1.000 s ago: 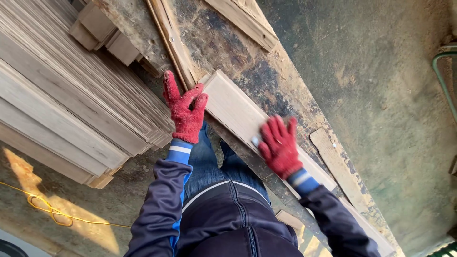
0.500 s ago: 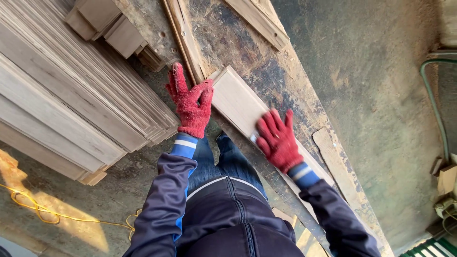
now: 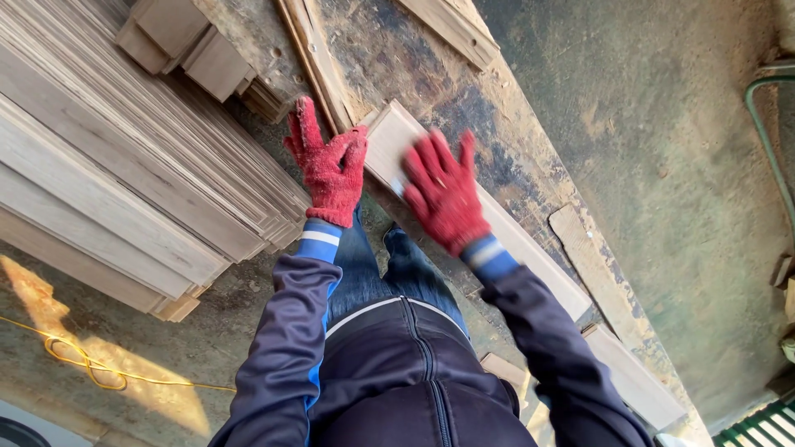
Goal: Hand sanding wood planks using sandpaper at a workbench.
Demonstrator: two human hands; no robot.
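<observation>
**Gloved hands on a pale board at the worktop edge**

A rough, dusty worktop (image 3: 530, 157) runs diagonally through the view, with a large stack of planks (image 3: 124, 190) to its left. On the worktop lies a long, pale board (image 3: 530, 248), flat and parallel to the near edge. It looks stiff and fairly light, a thin wooden strip with squared edges that should not bend or slip much under knit gloves; its length suggests taking it with two hands set apart, one near the end.

The left hand (image 3: 327, 161), in a red glove, is at the board's far end, fingers spread, seemingly touching the corner. The right hand (image 3: 443, 194) rests flat on the board, fingers splayed, not closed around it.
</observation>
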